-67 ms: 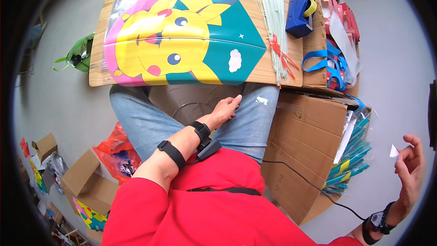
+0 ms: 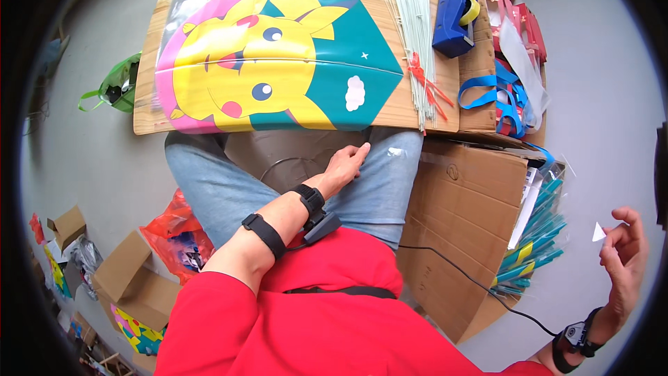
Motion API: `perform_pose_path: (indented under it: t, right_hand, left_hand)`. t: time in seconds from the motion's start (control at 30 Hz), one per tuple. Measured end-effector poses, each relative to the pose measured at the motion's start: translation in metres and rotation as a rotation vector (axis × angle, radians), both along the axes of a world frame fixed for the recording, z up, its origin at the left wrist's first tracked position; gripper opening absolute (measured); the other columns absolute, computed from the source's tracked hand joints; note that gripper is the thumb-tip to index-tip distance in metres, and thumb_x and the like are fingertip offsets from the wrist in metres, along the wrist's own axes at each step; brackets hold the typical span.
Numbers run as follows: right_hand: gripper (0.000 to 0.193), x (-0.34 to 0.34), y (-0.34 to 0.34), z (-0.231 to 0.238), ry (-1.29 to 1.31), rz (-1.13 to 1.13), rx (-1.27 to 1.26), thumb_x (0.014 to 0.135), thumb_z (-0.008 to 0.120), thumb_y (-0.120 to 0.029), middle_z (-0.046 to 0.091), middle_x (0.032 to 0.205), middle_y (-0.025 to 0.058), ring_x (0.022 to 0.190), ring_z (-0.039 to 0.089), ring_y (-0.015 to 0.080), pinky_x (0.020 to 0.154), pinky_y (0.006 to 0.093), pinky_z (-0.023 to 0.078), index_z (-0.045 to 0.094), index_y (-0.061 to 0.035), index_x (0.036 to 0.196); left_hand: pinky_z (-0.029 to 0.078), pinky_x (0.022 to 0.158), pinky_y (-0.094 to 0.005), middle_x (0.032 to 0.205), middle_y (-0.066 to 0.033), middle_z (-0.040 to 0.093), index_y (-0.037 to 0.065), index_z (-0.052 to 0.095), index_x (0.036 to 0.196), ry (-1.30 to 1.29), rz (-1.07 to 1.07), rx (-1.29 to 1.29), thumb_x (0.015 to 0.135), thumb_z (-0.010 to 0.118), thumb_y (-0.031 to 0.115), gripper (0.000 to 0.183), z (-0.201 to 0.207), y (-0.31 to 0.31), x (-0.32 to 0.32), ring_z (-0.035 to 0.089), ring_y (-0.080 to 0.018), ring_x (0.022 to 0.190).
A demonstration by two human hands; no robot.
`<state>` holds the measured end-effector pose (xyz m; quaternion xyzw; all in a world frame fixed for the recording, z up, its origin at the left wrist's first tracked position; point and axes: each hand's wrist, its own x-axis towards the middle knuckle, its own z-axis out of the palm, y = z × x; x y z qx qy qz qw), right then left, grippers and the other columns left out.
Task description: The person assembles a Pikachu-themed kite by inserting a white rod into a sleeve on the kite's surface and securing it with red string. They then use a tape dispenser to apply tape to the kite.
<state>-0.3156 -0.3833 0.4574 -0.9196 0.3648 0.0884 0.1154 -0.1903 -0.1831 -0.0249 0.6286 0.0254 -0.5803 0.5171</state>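
Off to the far right, my right hand (image 2: 625, 254) is raised with thumb and fingers pinched on a small white triangular scrap (image 2: 598, 232). My left hand (image 2: 346, 167) lies across my lap with its fingers stretched out over my right thigh and nothing in them. Beyond my knees, a glossy printed sheet (image 2: 334, 90) with a yellow cartoon animal on teal and pink is spread on a wooden table (image 2: 390, 120). Thin white rods (image 2: 416, 21) lie to its right, with red ties (image 2: 426, 80) around them. A small shiny patch (image 2: 396, 152) sits on my right thigh.
A blue tape dispenser (image 2: 454, 36) stands at the table's right edge. Beside it, a cardboard box (image 2: 476, 83) holds red packages and blue straps. Nearer is a cardboard piece (image 2: 459, 230) beside rolled teal sheets (image 2: 532, 247). A black cable (image 2: 466, 271) runs toward my right wrist.
The whole view has shifted very slightly, with the table and its things a little further left. Both hands hold nearly the same pose, the white scrap still pinched in the right.
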Motion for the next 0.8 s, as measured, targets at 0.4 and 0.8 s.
perform_pose_path:
  t: [0.4, 0.8]
  right_hand:
    - [0.042, -0.015, -0.005, 0.012, 0.02, 0.07, -0.043, 0.08, 0.06, -0.02, 0.055, 0.071, 0.0022, 0.073, 0.058, 0.0091, 0.098, 0.0304, 0.044, 0.054, -0.0082, 0.12]
    - [0.038, -0.023, 0.017, 0.059, -0.319, 0.424, 0.061, 0.084, 0.054, 0.002, 0.06, 0.074, 0.0081, 0.069, 0.058, 0.013, 0.102, 0.0495, 0.041, 0.053, 0.0073, 0.122]
  left_hand:
    - [0.048, 0.08, -0.041, 0.088, -0.0158, 0.064, 0.001, 0.062, 0.102, -0.525, -0.019, 0.067, 0.09, 0.052, 0.039, 0.041, 0.015, -0.047, 0.0, 0.061, -0.0314, 0.083]
    - [0.052, 0.066, -0.0315, 0.099, -0.0112, 0.062, -0.002, 0.056, 0.115, 0.361, 0.011, -0.146, 0.089, 0.034, 0.071, 0.081, 0.04, -0.037, -0.014, 0.058, -0.0159, 0.07]
